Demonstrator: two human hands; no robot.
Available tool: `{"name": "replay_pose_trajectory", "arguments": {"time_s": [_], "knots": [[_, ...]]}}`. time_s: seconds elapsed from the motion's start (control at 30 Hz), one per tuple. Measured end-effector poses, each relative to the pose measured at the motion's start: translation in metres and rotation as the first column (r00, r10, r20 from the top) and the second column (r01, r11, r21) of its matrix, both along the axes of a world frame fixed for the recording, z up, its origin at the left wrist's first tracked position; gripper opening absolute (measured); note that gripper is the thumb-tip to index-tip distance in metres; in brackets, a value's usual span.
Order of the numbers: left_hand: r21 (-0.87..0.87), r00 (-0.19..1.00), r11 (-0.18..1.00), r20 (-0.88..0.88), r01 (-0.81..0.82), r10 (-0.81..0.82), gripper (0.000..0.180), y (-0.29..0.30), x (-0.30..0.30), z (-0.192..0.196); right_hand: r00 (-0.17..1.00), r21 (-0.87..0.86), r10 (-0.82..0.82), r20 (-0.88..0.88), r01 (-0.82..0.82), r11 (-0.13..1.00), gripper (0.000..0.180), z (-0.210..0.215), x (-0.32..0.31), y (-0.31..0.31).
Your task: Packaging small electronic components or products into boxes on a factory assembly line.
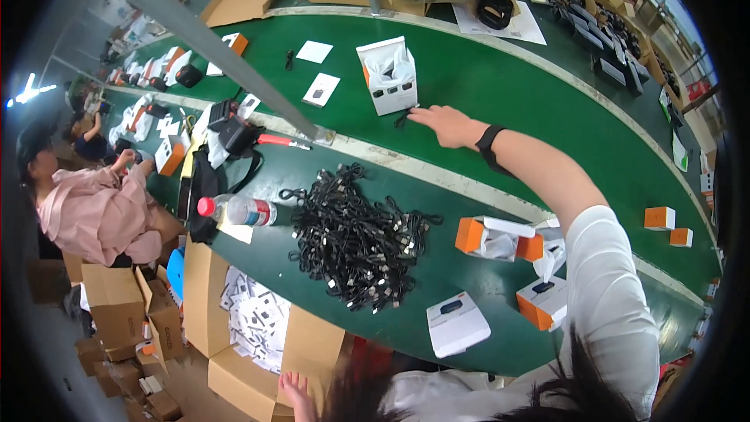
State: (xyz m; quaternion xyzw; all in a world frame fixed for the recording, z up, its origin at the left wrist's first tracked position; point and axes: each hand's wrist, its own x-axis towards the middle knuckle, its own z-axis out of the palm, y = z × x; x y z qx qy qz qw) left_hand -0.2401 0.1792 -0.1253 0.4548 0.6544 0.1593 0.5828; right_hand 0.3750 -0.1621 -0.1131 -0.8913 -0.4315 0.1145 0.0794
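Note:
My right hand (445,125) reaches out over the green conveyor belt (500,86), a black band on its wrist. Its fingertips are pinched at a small bundled black cable (401,119), right by the base of an open white and orange box (391,82). White wrapping (391,68) shows inside that box. My left hand (295,389) is low in the view with its fingers apart and nothing in them. It is beside an open carton (311,344) of small printed leaflets (254,324). A large heap of black cables (355,238) lies on the green table between my hands.
Plastic bottles (251,211) stand left of the heap. Open orange and white boxes (500,240) and a white box sleeve (458,324) lie on the right. A slanting metal post (226,47) crosses the belt. A person in pink (101,215) sits at the left.

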Motion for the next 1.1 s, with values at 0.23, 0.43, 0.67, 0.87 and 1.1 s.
{"name": "replay_pose_trajectory", "arguments": {"time_s": [0.23,0.43,0.67,0.87,1.1], "knots": [[-0.059,0.996,0.994,0.001,0.091,-0.091,0.058,0.001,-0.004,-0.011,1.0,-0.108,-0.028,0.014,0.029,0.994,0.069,-0.015,0.008,0.012],[-0.101,0.986,0.981,0.031,0.164,-0.161,0.053,-0.003,-0.007,-0.019,0.947,0.021,0.056,0.317,-0.066,0.998,0.036,-0.023,0.01,0.002],[-0.111,0.979,0.972,0.033,0.205,-0.203,0.046,-0.019,-0.004,-0.016,0.99,0.022,0.142,-0.003,-0.142,0.99,0.018,-0.008,0.001,-0.005],[0.095,0.876,0.891,0.167,0.443,-0.453,0.02,-0.066,0.091,0.058,0.951,0.007,0.063,-0.301,-0.064,0.998,0.018,0.111,-0.015,-0.008],[0.132,0.629,0.668,0.244,0.732,-0.738,0.013,-0.124,0.149,0.111,0.586,-0.044,-0.156,-0.795,0.2,0.979,0.019,0.261,-0.09,-0.007]]}}
